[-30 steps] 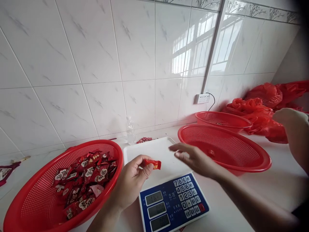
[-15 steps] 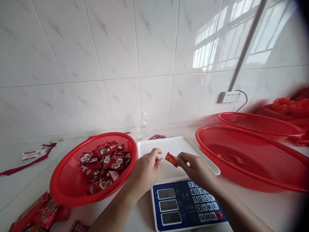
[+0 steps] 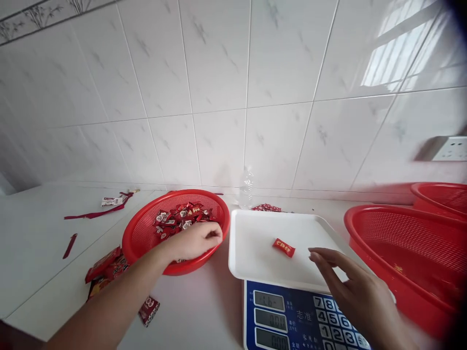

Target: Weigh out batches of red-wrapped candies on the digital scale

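A small red candy packet (image 3: pixel 283 247) with yellow lettering lies on the white tray (image 3: pixel 251 262) of a blue electronic scale (image 3: pixel 301 318). To its right hovers my right hand (image 3: pixel 350 287), holding nothing, thumb and forefinger stretched out with their tips slightly apart. My left hand (image 3: pixel 199 240) reaches over the right side of a red basket (image 3: pixel 136 243) at the left. Its fingers curl downward among wrapped red candies (image 3: pixel 182 214), and whatever they grip is hidden.
Another red basket (image 3: pixel 397 233) stands right of the scale, with one more behind it. A clear plastic bottle (image 3: pixel 246 187) is by the tiled wall. Red packets (image 3: pixel 104 270) lie left of the near basket, with a dark red ribbon (image 3: pixel 102 213) farther back.
The candy packet has gone from my right hand onto the tray. My left hand has moved left from above the tray into the candy basket. The view has turned left.
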Demonstrator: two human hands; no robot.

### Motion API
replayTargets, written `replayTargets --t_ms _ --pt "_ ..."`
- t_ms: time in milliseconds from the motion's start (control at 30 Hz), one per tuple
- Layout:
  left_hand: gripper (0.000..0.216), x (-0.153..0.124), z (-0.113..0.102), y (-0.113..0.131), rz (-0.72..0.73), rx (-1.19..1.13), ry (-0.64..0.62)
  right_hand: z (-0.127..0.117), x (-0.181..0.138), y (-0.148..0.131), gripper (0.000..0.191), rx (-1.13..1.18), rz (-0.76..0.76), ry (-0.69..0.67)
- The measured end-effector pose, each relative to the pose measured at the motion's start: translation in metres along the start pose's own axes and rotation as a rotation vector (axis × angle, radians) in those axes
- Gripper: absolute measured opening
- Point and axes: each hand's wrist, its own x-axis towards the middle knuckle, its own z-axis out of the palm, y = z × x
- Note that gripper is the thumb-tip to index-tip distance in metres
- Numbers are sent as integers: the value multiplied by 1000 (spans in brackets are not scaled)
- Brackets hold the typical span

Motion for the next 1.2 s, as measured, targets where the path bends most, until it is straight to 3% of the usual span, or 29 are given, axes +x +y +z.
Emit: replayTargets --t_ms 67,133,233,300,433,800,1000,1200 --pt "16 1 -10 -15 -157 -102 -41 -3 -1 -2 37 36 -9 3" --pt "17 3 -15 -30 -271 -17 -177 -5 -1 -4 36 63 -19 10" --pt "33 9 -15 -49 -286 286 -391 -6 -2 -6 36 93 -40 15" --pt "48 13 -14 -57 -251 395 -416 -7 -2 -5 36 94 -60 10" --pt "58 17 -15 -61 -235 447 -369 -7 -4 0 33 71 -75 -10" --pt "26 17 -57 -77 -228 301 -68 -7 -5 -5 37 88 -124 15" --pt "27 10 -77 -66 -237 160 67 -6 -5 -1 32 89 -145 -16" --pt "28 9 -78 -50 -223 58 141 -5 -4 -3 37 93 -133 -3"
